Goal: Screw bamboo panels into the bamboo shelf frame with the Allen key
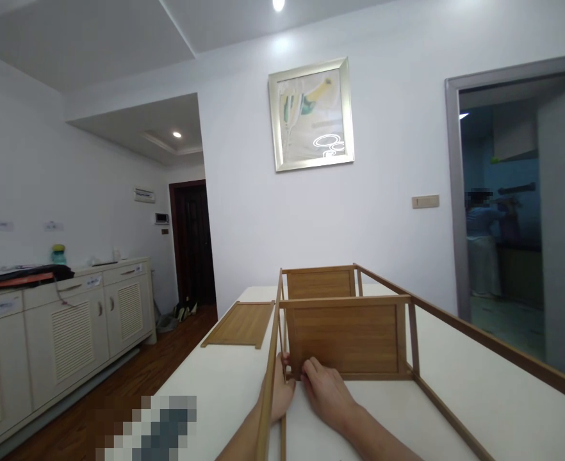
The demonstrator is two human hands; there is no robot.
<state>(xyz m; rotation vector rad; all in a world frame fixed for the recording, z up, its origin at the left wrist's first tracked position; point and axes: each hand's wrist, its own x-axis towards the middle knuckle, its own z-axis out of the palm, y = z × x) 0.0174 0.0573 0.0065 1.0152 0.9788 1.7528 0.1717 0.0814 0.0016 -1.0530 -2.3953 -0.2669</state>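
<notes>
A wooden shelf frame (413,339) lies on its side on the white table, with a wooden panel (347,339) standing across it and a second panel (321,283) farther back. At the near panel's lower left corner, my left hand (282,394) is closed around the frame's left side, partly hidden behind a rail. Just right of it, my right hand (328,394) has its fingers curled together against the panel's lower edge. Whatever is pinched in those fingertips, if anything, is hidden.
A loose wooden panel (239,324) lies flat on the white table (205,384), left of the frame. Long side rails reach toward me on both sides. White cabinets (75,333) line the left wall. Through the right doorway, a person (483,243) stands in another room.
</notes>
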